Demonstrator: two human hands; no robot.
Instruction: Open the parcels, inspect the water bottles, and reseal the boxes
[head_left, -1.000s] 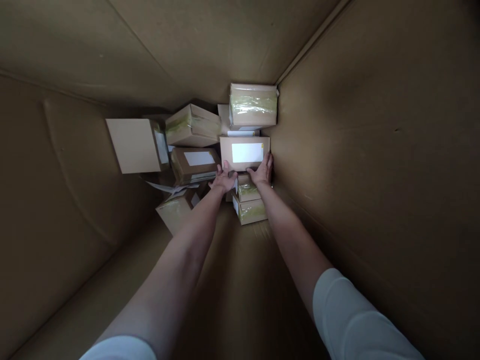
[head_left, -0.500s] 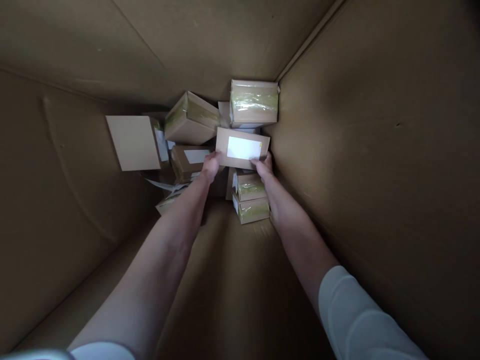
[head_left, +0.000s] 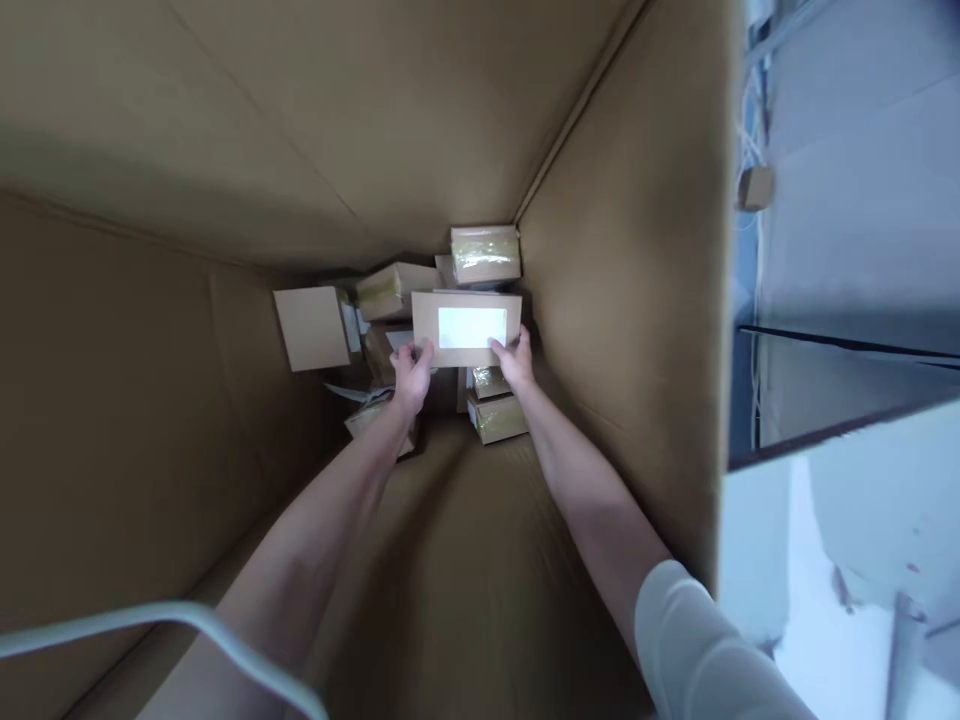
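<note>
Between both hands is a small brown cardboard box [head_left: 425, 318] with a white label [head_left: 472, 327] on its upper face. My left hand [head_left: 412, 375] grips its left end, thumb on top. At the right end my right hand [head_left: 514, 358] closes round the near corner, thumb by the label. Behind the held box sits a taped box [head_left: 486, 255] in the far corner. Two stacked boxes [head_left: 501, 418] lie below it, partly covered by the held one. To the left are a tilted taped box [head_left: 397, 288] and a plain box [head_left: 313, 328].
Tall cardboard walls [head_left: 622, 250] of a large carton surround my arms. Its bare floor [head_left: 465, 560] shows nearer to me. A pale cable [head_left: 180, 612] crosses at lower left. Beyond the right wall's edge, a small brown block [head_left: 755, 188] and a white surface [head_left: 847, 540] appear.
The held box is higher, closer to me and more level. My view has drawn back, so the carton's right edge and the room outside now show.
</note>
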